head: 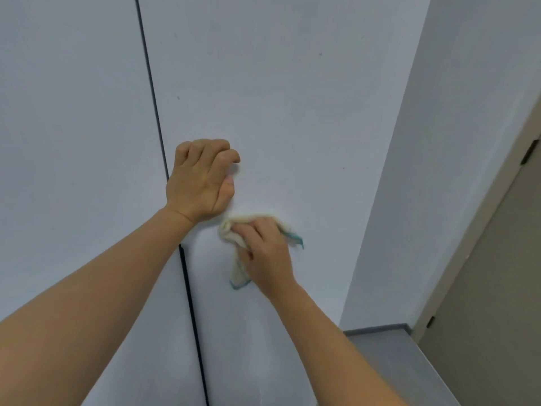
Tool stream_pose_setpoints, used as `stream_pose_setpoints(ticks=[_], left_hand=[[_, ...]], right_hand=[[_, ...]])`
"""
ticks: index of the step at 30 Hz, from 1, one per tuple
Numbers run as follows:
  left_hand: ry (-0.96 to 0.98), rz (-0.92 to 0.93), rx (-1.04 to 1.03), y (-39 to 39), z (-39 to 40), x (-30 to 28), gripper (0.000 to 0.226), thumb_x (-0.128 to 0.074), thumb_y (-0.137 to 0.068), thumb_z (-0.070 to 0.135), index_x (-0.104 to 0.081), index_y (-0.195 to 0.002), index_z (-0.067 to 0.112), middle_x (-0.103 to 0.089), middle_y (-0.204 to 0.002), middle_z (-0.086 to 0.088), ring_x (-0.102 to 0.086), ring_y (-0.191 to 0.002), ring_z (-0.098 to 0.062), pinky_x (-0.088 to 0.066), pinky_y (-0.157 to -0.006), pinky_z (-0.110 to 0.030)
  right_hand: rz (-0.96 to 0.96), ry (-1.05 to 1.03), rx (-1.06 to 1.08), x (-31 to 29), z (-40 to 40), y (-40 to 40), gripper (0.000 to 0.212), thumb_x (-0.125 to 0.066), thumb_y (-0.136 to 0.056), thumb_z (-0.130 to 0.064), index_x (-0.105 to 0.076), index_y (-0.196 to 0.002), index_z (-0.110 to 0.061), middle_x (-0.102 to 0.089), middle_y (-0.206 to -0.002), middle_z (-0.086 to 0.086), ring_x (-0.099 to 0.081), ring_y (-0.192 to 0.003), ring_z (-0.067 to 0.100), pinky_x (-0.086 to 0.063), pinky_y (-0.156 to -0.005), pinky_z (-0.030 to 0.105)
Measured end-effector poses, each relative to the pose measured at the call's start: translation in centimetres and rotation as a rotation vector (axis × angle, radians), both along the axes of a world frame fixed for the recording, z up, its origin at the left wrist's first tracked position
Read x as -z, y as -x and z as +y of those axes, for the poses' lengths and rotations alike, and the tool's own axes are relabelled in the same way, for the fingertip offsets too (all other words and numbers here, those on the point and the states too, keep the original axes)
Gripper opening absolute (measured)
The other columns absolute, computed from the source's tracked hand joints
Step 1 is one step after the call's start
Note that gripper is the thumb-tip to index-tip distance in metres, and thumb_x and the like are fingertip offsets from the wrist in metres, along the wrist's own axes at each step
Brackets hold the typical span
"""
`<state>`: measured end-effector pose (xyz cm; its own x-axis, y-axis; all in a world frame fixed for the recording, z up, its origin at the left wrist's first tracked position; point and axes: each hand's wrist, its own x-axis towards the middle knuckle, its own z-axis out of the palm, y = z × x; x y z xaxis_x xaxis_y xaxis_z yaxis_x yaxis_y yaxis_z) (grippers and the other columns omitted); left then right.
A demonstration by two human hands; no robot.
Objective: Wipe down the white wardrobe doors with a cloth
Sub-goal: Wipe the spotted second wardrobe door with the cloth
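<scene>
Two white wardrobe doors fill the view, the right door point(278, 98) and the left door point(73, 112), split by a dark vertical gap point(155, 98). My right hand point(265, 253) grips a crumpled cream cloth with a teal edge point(234, 232) and holds it against the right door at mid height. Part of the cloth hangs below the hand. My left hand point(202, 180) is just above and left of it, fingers curled, knuckles against the right door near the gap, holding nothing.
A white side wall point(453, 142) meets the wardrobe on the right. A beige door with dark hinges point(497, 288) stands at the far right. Grey floor and skirting point(389, 347) show at the lower right.
</scene>
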<state>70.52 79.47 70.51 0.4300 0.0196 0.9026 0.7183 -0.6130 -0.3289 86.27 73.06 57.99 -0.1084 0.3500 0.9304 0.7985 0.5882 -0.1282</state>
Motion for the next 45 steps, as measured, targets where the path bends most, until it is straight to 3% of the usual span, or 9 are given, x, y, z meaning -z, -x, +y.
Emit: stream_pose_setpoints(ticks=[3, 12, 16, 22, 27, 31, 36, 42, 45], left_hand=[[0.038, 0.036, -0.042, 0.0, -0.1, 0.0, 0.030, -0.039, -0.083, 0.026, -0.054, -0.106, 0.012, -0.059, -0.107, -0.006, -0.046, -0.100, -0.027, -0.028, -0.086, -0.040], [0.174, 0.115, -0.136, 0.4, -1.6, -0.6, 0.021, -0.045, -0.086, 0.022, -0.060, -0.097, 0.011, -0.058, -0.101, -0.007, -0.043, -0.093, -0.027, -0.026, -0.082, -0.041], [0.221, -0.023, -0.105, 3.8, -3.1, 2.7, 0.020, -0.051, -0.085, 0.017, -0.064, -0.099, 0.011, -0.061, -0.110, -0.008, -0.049, -0.104, -0.029, -0.028, -0.088, -0.041], [0.230, -0.012, -0.219, 6.3, -2.1, 6.5, 0.012, -0.054, -0.084, 0.015, -0.063, -0.089, 0.010, -0.057, -0.100, -0.010, -0.042, -0.091, -0.030, -0.026, -0.078, -0.042], [0.173, -0.034, -0.205, 5.5, -1.2, 11.1, 0.019, -0.046, -0.092, 0.024, -0.062, -0.089, 0.015, -0.056, -0.103, -0.004, -0.046, -0.095, -0.030, -0.028, -0.081, -0.043], [0.037, 0.013, -0.200, 6.3, 0.2, 11.8, 0.030, -0.037, -0.098, 0.027, -0.062, -0.087, 0.015, -0.057, -0.100, -0.002, -0.045, -0.092, -0.028, -0.028, -0.081, -0.041], [-0.039, 0.015, -0.216, 6.3, 1.1, 12.3, 0.029, -0.034, -0.100, 0.028, -0.059, -0.089, 0.016, -0.056, -0.101, -0.002, -0.046, -0.092, -0.027, -0.028, -0.081, -0.041], [-0.043, 0.023, -0.203, 6.4, 1.3, 12.5, 0.029, -0.034, -0.099, 0.029, -0.059, -0.090, 0.016, -0.053, -0.103, -0.001, -0.046, -0.093, -0.028, -0.028, -0.081, -0.042], [-0.061, 0.026, -0.211, 6.7, 1.2, 12.8, 0.028, -0.036, -0.098, 0.029, -0.060, -0.089, 0.016, -0.055, -0.101, -0.002, -0.046, -0.093, -0.028, -0.029, -0.081, -0.043]], right_hand=[[-0.115, 0.115, 0.020, 6.0, -0.6, 0.4, 0.026, -0.062, -0.085, 0.006, -0.074, -0.101, -0.012, -0.062, -0.093, 0.004, -0.057, -0.085, 0.028, -0.050, -0.077, 0.041], [-0.079, 0.177, 0.094, 5.6, -1.1, 1.1, 0.033, -0.066, -0.080, 0.006, -0.072, -0.106, -0.013, -0.062, -0.096, 0.003, -0.055, -0.089, 0.025, -0.047, -0.082, 0.033], [-0.006, 0.255, 0.095, 5.9, -2.1, 1.5, 0.027, -0.067, -0.084, 0.000, -0.072, -0.106, -0.015, -0.062, -0.096, 0.002, -0.056, -0.091, 0.026, -0.048, -0.080, 0.034], [-0.022, 0.174, 0.043, 4.6, -0.9, 4.4, 0.014, -0.070, -0.092, -0.008, -0.073, -0.106, -0.012, -0.060, -0.092, 0.006, -0.054, -0.086, 0.028, -0.047, -0.078, 0.036], [-0.106, 0.184, 0.080, 6.7, -0.8, 1.1, 0.026, -0.068, -0.081, 0.001, -0.073, -0.103, -0.013, -0.060, -0.091, 0.006, -0.057, -0.086, 0.029, -0.051, -0.077, 0.040], [0.092, 0.274, 0.172, 8.9, -2.0, -4.7, 0.027, -0.073, -0.087, -0.007, -0.067, -0.112, -0.014, -0.061, -0.104, 0.005, -0.055, -0.098, 0.024, -0.048, -0.086, 0.038], [0.492, 0.244, 0.254, 8.9, -1.4, -2.2, 0.019, -0.068, -0.095, -0.012, -0.062, -0.113, -0.010, -0.061, -0.105, 0.003, -0.056, -0.096, 0.019, -0.048, -0.086, 0.034], [-0.111, 0.261, 0.016, 11.2, -0.8, 3.7, 0.027, -0.073, -0.078, 0.000, -0.070, -0.103, -0.010, -0.063, -0.097, 0.007, -0.058, -0.089, 0.029, -0.051, -0.082, 0.038], [-0.191, 0.246, 0.006, 11.6, -0.7, 1.1, 0.028, -0.068, -0.077, 0.001, -0.070, -0.103, -0.011, -0.063, -0.096, 0.007, -0.056, -0.088, 0.027, -0.049, -0.079, 0.035]])
